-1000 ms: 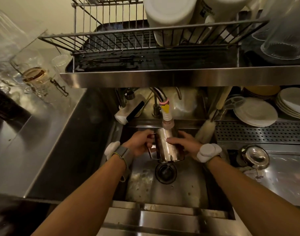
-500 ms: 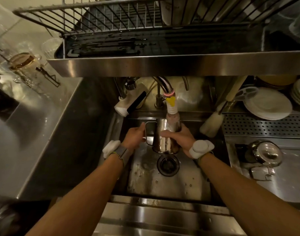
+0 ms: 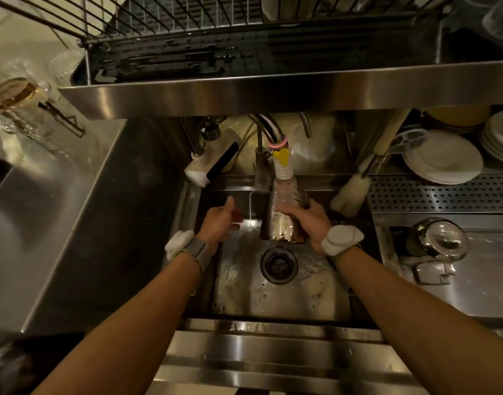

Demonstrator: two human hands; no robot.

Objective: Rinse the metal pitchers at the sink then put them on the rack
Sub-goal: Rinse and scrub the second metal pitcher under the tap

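Your right hand (image 3: 307, 220) has its fingers wrapped around the metal pitcher (image 3: 281, 223), gripping its right side, with the thumb across the front wall. The pitcher hangs over the back half of the sink (image 3: 273, 297), just behind the drain (image 3: 279, 265), and its mouth is up under the tap hose (image 3: 284, 178), whose clear end reaches down into it.

Your left hand (image 3: 220, 223) is just left of the pitcher, apart from it. Its fingers are half curled and empty, thumb pointing up, close to the thin handle (image 3: 250, 205) that sticks out on the pitcher's left side, without touching it.

The pitcher's upper rim is hard to make out behind the hose end, and your right fingers hide its far side. Whether water is running into it is unclear; the sink floor around the drain looks wet.

The wire rack (image 3: 187, 21) sits on the shelf above the sink and is cut off by the top edge of the view. A stack of white plates (image 3: 444, 161) lies at the right back corner of the bench (image 3: 487, 280).
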